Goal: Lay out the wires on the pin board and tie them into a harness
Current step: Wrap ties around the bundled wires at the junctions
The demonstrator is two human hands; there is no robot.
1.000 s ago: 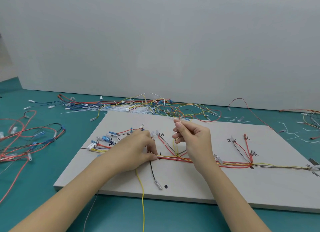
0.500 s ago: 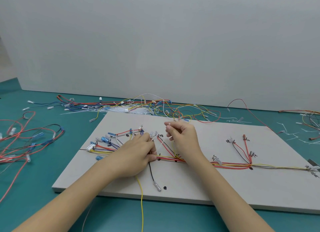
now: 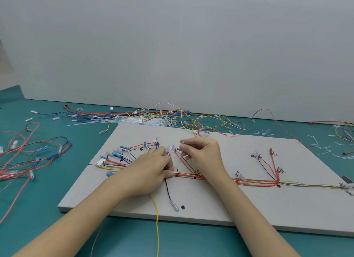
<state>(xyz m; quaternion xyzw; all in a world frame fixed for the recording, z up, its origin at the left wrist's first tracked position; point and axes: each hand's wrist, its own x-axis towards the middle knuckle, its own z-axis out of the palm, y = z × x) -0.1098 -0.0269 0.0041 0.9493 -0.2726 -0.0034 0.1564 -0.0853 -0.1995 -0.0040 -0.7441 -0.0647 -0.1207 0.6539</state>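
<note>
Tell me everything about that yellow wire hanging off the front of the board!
The yellow wire is thin and plastic-coated, bright yellow. It comes out from under the left hand, crosses the pale board, drops over its near edge and runs down across the teal table out of the picture. Its far end is hidden beneath the hand.

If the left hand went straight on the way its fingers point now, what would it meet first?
Probably the small clear-sleeved terminals just past its fingers. The left hand lies on the pale grey pin board, fingers pointing away from the person and slightly right. Depth is unclear, so it might pass them and reach the right hand.
</note>
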